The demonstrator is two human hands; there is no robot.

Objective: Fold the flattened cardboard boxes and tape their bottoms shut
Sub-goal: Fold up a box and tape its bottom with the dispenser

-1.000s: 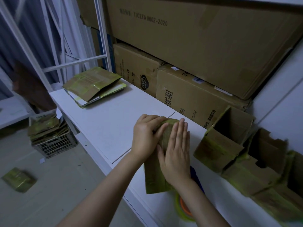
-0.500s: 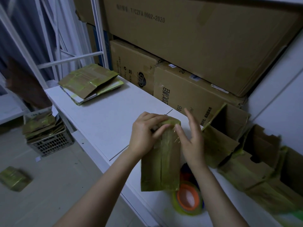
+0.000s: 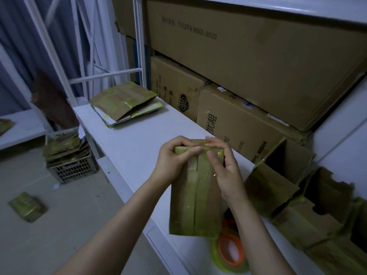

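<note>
The box (image 3: 195, 195) is being held over the white table (image 3: 135, 143) — left hand (image 3: 172, 159) and right hand (image 3: 224, 169) both curling round its far end, thumbs pressing the taped seam (tape roll (image 3: 230, 253) lying beneath). Behind, a carton (image 3: 258, 56) is showing "T/CZFA 0002-2020".

So along the back edge of your surface (image 3: 139, 135) you've got three big brown cartons. The logo carton (image 3: 174, 86) with the swirly mark is toward the far-left corner, and the printed carton (image 3: 238, 124) with Chinese text touches it on the right. The huge carton (image 3: 258, 62) marked T/CZFA 0002-2020 lies on top of both. A white rack frame (image 3: 105, 75) stands at that far-left corner, with a dark curtain (image 3: 19, 36) behind it. Down on the floor (image 3: 79, 225), a grey mesh crate (image 3: 73, 170) sits just beside the surface's left end, with a small white scrap (image 3: 56, 186) near it. There's a brown thing (image 3: 53, 102) past the frame, can't tell what it is.
</note>
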